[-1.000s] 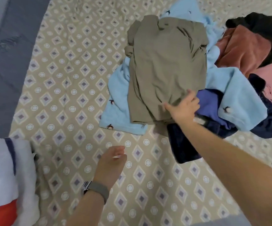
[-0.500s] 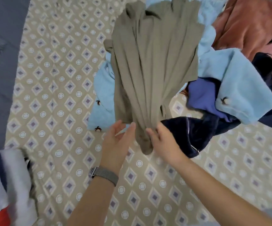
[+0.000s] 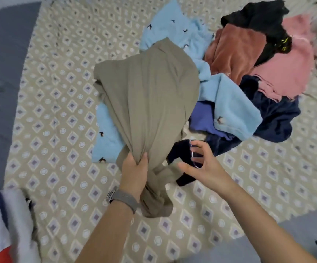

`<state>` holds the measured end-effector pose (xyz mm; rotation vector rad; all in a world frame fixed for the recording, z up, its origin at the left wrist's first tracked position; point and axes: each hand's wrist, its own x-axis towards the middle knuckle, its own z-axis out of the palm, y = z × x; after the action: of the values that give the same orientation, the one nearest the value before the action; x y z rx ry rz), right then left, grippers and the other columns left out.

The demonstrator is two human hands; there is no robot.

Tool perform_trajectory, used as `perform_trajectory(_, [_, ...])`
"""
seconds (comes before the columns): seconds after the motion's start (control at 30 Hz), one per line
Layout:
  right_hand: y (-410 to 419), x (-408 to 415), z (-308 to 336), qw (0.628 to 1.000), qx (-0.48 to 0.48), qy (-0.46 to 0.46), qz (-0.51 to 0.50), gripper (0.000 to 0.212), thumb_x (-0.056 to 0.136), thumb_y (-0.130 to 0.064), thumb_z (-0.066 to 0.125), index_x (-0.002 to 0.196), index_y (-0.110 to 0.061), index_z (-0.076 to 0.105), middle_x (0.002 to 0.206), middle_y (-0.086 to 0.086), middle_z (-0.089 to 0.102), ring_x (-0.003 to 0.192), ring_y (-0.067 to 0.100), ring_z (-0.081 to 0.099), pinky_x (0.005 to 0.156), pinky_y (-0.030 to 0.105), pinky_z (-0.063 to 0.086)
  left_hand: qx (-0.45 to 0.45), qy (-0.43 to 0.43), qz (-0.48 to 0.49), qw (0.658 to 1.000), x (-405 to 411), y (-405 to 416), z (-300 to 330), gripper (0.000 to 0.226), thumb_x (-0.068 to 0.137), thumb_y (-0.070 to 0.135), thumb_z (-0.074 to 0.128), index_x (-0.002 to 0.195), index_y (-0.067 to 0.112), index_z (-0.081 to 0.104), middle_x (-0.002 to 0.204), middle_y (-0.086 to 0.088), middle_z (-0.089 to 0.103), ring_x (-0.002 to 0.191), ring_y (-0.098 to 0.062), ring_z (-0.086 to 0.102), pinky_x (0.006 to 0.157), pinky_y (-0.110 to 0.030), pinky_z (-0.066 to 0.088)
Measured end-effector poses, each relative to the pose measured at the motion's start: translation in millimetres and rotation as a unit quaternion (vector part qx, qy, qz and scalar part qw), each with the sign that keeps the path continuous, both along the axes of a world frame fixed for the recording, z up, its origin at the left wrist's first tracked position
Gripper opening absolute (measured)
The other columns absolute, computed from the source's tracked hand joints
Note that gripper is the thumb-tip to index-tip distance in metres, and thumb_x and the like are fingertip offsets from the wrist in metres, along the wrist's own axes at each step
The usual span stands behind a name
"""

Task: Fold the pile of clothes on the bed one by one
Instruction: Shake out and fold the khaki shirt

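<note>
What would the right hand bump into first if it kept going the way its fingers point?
The right hand is open, fingers aimed up and left. Most likely it meets the dark navy garment just beyond its fingertips, then the olive garment that the left hand grips. Depth is unclear, so it may pass above the navy cloth.

This is a bedroom in a home. A bed fills nearly the whole view, spread with a beige quilted cover printed with grey diamonds and white circles, over a grey mattress edge at the left. A loose heap of household laundry lies on it: light-blue fleece, rust, pink, black and navy garments, none folded.
</note>
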<state>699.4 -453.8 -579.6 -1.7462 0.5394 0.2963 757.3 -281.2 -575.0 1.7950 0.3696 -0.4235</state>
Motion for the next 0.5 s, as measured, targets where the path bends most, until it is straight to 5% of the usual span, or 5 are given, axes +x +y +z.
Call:
perform_trajectory(0.1, [9.2, 0.9, 31.5, 0.963, -0.18, -0.068, 0.188, 0.129, 0.051, -0.044, 0.094, 0.137, -0.064, 0.0, 0.158, -0.012, -0.004, 0.146, 0.013, -0.001, 0.115, 0.038, 0.014, 0.009, -0.069, -0.113, 0.991, -25.4, 15.1, 47.3, 0.022, 0.098, 0.016, 0.052, 0.111, 0.033, 0.052, 0.104, 0.029, 0.054, 0.105, -0.001, 0.053, 0.091, -0.01, 0.037])
perform_trajectory(0.23, [29.5, -4.5, 91.9, 0.93, -0.259, -0.088, 0.245, 0.138, 0.049, -0.044, 0.091, 0.131, -0.07, -0.016, 0.159, -0.014, -0.02, 0.147, 0.019, -0.021, 0.117, 0.053, 0.004, -0.001, -0.128, -0.235, 0.963, -62.6, 45.5, 136.3, 0.023, 0.089, 0.023, 0.066, 0.111, 0.027, 0.062, 0.105, 0.024, 0.069, 0.106, 0.007, 0.059, 0.089, -0.006, 0.042])
perform_trajectory(0.37, [48.0, -26.7, 149.0, 0.931, -0.196, -0.011, 0.307, 0.091, 0.061, -0.052, 0.082, 0.123, -0.074, 0.019, 0.161, -0.007, 0.013, 0.149, 0.02, 0.002, 0.117, 0.059, 0.013, 0.008, -0.154, -0.304, 0.94, -86.2, 74.0, 233.8, 0.045, 0.067, 0.046, 0.077, 0.106, 0.027, 0.064, 0.105, 0.02, 0.07, 0.102, 0.005, 0.063, 0.091, -0.021, 0.05])
perform_trajectory(0.43, [61.8, -49.5, 170.3, 0.951, -0.125, -0.018, 0.282, 0.034, 0.067, -0.05, 0.067, 0.1, -0.048, 0.059, 0.122, -0.007, 0.06, 0.12, 0.008, 0.05, 0.106, 0.045, 0.041, 0.031, -0.19, -0.301, 0.934, -89.7, 82.5, 271.0, 0.039, 0.067, 0.044, 0.079, 0.098, 0.024, 0.067, 0.097, 0.014, 0.073, 0.094, 0.001, 0.066, 0.087, -0.027, 0.053])
perform_trajectory(0.5, [73.6, -77.4, 186.9, 0.974, -0.095, -0.024, 0.203, 0.019, 0.076, -0.034, 0.054, 0.082, -0.019, 0.064, 0.085, -0.01, 0.068, 0.082, 0.002, 0.061, 0.086, 0.037, 0.052, 0.053, -0.227, -0.29, 0.928, -92.8, 84.6, 304.3, 0.027, 0.073, 0.031, 0.082, 0.092, 0.019, 0.068, 0.09, 0.01, 0.073, 0.088, -0.002, 0.067, 0.085, -0.031, 0.054])
